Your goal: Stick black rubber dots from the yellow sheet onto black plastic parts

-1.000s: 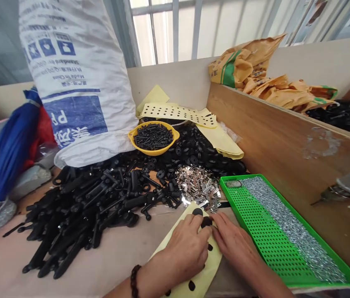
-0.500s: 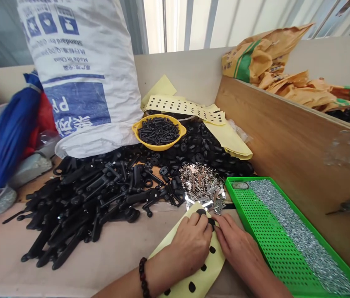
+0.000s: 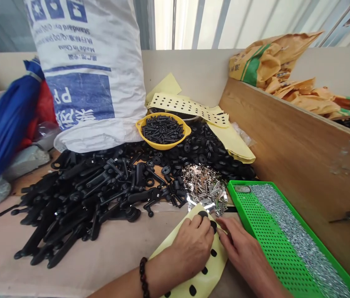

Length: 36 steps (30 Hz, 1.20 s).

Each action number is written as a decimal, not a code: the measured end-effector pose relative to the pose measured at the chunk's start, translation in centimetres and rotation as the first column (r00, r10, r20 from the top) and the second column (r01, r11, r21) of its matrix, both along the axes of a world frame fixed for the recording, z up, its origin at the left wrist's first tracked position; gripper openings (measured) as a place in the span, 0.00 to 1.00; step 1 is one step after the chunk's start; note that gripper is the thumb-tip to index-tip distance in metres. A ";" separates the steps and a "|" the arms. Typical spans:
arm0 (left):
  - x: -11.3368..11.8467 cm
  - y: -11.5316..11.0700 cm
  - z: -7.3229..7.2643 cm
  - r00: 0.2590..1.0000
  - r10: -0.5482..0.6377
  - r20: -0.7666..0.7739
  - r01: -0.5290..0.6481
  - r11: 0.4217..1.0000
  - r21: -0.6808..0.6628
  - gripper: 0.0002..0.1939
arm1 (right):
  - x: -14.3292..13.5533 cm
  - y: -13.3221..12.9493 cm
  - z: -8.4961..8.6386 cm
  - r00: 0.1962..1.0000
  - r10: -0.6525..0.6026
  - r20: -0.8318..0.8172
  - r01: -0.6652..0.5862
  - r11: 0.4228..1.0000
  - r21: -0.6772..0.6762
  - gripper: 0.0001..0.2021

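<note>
A yellow sheet (image 3: 175,244) dotted with black spots lies slantwise on the table in front of me. My left hand (image 3: 193,240), with a beaded bracelet at its wrist, rests on it, fingers curled against a small black disc (image 3: 213,227) near the sheet's far right edge. Another black disc (image 3: 203,213) shows just beyond those fingertips. My right hand (image 3: 238,238) comes in from the right with fingers extended, its fingertips at the sheet's edge beside the disc, thumb a little apart. Small metal clips (image 3: 204,186) are heaped just beyond the sheet.
Black plastic handles (image 3: 78,203) are piled at left. A yellow bowl (image 3: 139,124) of black screw-like parts stands among black round parts (image 3: 206,147). At right, a green perforated tray (image 3: 264,236) holds small metal pieces beside a wooden partition (image 3: 286,124). A white sack (image 3: 94,49) stands behind.
My view has shifted slightly. The thumb and fingers of my right hand are now a little further apart at the sheet's edge; my left hand stays curled at the disc.
</note>
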<state>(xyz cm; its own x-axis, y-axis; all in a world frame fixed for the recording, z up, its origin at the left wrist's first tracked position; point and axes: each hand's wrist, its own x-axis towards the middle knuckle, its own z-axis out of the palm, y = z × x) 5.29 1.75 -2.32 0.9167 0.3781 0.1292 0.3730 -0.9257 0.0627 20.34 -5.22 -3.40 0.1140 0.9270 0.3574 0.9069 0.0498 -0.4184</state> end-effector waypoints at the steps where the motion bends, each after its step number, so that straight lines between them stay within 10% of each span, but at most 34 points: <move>1: 0.0 0.0 -0.1 1.000 -0.001 -0.003 0.001 1.000 0.005 0.06 | 0.1 0.2 -0.2 1.000 0.002 0.023 -0.002 1.000 0.003 0.10; 13: -0.5 -0.2 -0.8 0.999 -0.033 0.026 0.031 0.998 0.053 0.05 | -0.3 0.5 -0.4 0.995 0.089 0.047 -0.090 0.996 0.018 0.08; 20: -2.4 0.5 2.1 0.991 -0.120 0.053 0.123 0.990 -0.073 0.02 | -0.4 0.0 -0.3 0.966 0.222 -0.131 -0.218 0.975 0.047 0.09; 24: -5.2 2.8 5.4 0.988 0.145 0.060 -0.141 0.988 -0.059 0.05 | 0.6 0.0 -1.4 0.939 0.240 -0.248 -0.263 0.963 -0.066 0.08; 28: -8.2 5.6 6.9 0.873 0.487 -0.025 -0.482 0.871 0.097 0.14 | 0.4 0.2 -1.4 0.919 0.203 -0.339 -0.263 0.954 -0.143 0.09; 36: -9.3 7.9 5.7 0.820 0.554 -0.144 -0.527 0.829 0.189 0.15 | -0.5 0.3 -0.2 0.927 0.083 -0.366 -0.128 0.987 -0.100 0.06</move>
<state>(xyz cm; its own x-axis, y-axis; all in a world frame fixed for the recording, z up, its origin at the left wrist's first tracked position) -3.97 9.63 3.40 0.5816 0.8109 0.0646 0.8073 -0.5657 -0.1681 19.82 -4.90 -3.62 0.1132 0.9740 0.1963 0.6863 0.0663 -0.7243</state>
